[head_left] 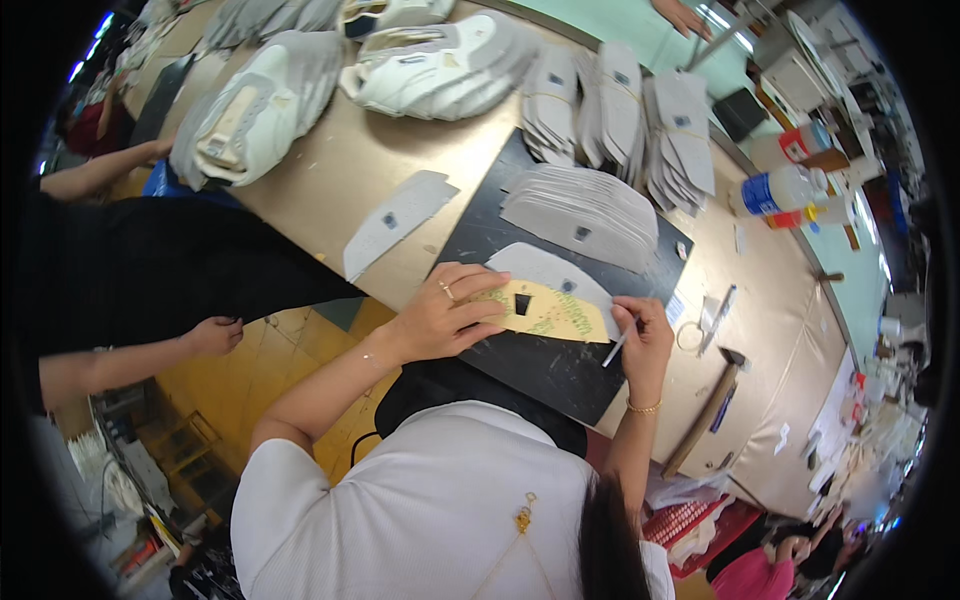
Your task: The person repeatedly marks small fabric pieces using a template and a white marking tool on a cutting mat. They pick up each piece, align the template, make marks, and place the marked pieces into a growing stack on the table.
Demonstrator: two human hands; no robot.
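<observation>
A yellow template card (560,318) with green markings and a dark cut-out lies over a light grey, curved shoe-upper piece (530,262) on a black cutting board (545,378). My left hand (450,312) rests on the card's left end, its fingers stretched flat across it. At the card's right end my right hand (645,335) is closed around a slim whitish pen (614,350), its tip pointing down toward the board. Just beyond, a fanned stack of similar grey pieces (580,210) sits on the board. Another single grey piece (400,222) lies on the table to the left.
Bundled grey pieces (610,105) and stacked white-grey shoe uppers (440,65) stand at the back. To the right lie scissors (712,322), a hammer (708,415) and plastic bottles (780,190). A person in black (150,270) stands close on the left.
</observation>
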